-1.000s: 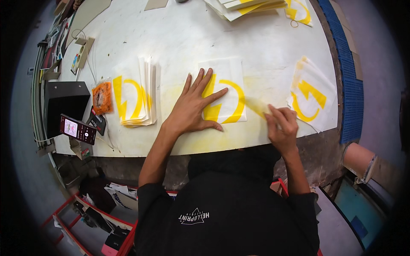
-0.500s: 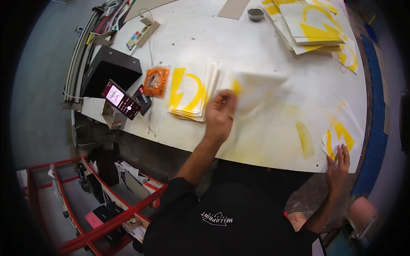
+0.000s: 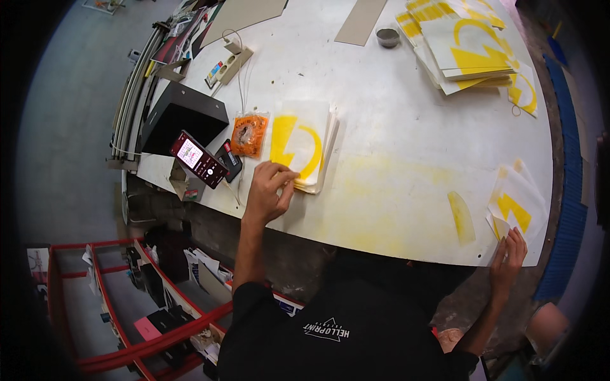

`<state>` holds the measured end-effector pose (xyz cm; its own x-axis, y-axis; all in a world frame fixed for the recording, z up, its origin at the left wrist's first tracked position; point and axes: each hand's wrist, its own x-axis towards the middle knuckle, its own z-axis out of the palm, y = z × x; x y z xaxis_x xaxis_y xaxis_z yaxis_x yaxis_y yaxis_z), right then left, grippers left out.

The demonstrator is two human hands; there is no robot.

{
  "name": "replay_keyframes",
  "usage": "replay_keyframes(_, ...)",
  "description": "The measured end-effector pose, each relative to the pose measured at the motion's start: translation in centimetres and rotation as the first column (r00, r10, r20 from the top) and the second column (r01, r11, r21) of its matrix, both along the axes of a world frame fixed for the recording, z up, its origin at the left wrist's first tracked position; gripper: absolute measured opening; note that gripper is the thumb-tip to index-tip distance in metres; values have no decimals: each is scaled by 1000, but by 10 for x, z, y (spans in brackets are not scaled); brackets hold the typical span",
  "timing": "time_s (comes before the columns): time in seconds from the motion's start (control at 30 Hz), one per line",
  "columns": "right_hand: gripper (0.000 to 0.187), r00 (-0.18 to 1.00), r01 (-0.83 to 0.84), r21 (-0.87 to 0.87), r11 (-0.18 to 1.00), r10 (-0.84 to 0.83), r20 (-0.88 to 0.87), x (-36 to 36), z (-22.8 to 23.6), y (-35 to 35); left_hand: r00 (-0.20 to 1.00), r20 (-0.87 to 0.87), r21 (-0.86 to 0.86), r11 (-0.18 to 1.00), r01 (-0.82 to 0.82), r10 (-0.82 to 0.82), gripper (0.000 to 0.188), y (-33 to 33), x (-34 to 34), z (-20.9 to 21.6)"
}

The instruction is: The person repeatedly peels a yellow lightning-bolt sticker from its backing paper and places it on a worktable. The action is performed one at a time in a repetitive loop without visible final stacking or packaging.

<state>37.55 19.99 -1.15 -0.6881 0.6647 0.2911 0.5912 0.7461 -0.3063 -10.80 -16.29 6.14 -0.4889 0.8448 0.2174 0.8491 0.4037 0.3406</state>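
A neat stack of white papers (image 3: 297, 124), printed in yellow with a lightning bolt and a curved band, lies mid-table. My left hand (image 3: 270, 193) is at its near left corner, thumb and fingertips pinched together on the paper's edge. Far to the right is a smaller, loosely fanned pile of the same printed papers (image 3: 518, 202). There my right hand (image 3: 508, 257) holds the near corner of the top paper, which curls up at the fingertips. Between the two piles lies a curved, yellow-stained strip (image 3: 460, 218).
A phone (image 3: 198, 159) leans by a black box (image 3: 184, 117) on the left, beside an orange packet (image 3: 249, 134). A power strip (image 3: 230, 66) stands behind. Large printed stacks (image 3: 467, 54) and a small round dish (image 3: 387, 37) are at the back right. Red-edged shelving (image 3: 95, 273) stands lower left.
My left hand has moved left to the stack's near corner. The paper it was swinging, blurred, right of the stack is no longer there. A corner now curls up at my right fingertips.
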Motion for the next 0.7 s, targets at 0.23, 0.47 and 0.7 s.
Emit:
replay_keyframes(0.23,24,967,-130,94,987,147,-206,-38,39,-8,986,-116,79,991,-110,118,34,2,18,-2)
replay_keyframes(0.47,18,785,-562,89,822,564,-257,-154,38,-106,108,893,441,797,-413,-438,78,68,131,-50)
replay_keyframes(0.7,36,799,-582,-200,788,509,-320,-161,28,-117,219,972,170,901,-398,-87,31,96,137,-67)
